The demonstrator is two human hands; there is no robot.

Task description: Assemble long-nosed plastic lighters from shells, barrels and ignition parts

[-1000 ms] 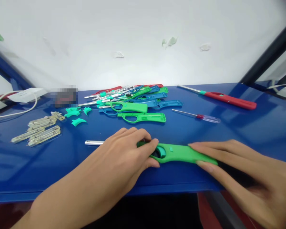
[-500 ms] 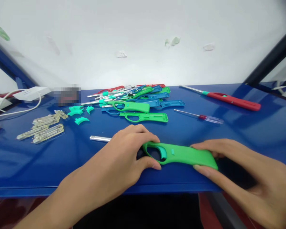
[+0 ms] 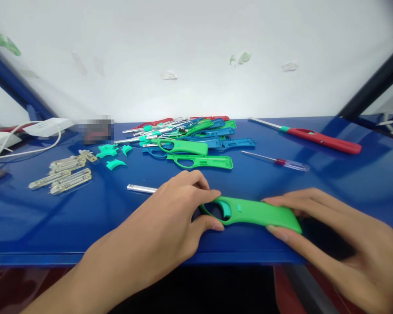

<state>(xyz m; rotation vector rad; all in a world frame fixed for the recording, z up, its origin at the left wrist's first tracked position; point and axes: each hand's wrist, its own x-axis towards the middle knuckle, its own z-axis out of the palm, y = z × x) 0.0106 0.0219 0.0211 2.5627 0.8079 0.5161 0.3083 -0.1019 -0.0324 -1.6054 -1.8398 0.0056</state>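
A green lighter (image 3: 258, 213) with a teal trigger and a metal tube lies across the front of the blue table, held at both ends. My left hand (image 3: 173, 209) grips it around the trigger loop, thumb below and fingers above, covering where the tube meets the body. My right hand (image 3: 340, 235) pinches the wide right end between thumb and fingers. Behind the hands lies a green half shell (image 3: 212, 162), beside a green handle piece (image 3: 190, 147). Teal triggers (image 3: 115, 164) and clear fuel tanks (image 3: 70, 181) rest at the left.
A pile of blue, green and red shells with metal tubes (image 3: 163, 131) sits against the wall. On the right are a red lighter (image 3: 324, 140) and a screwdriver (image 3: 291, 165). White cables and a power strip (image 3: 47, 126) occupy the back left. The table's front edge (image 3: 36, 259) is close.
The view has shifted slightly, so the table items appear a little further right. Both hands keep their hold on the green lighter, with my left fingers slightly changed around the loop.
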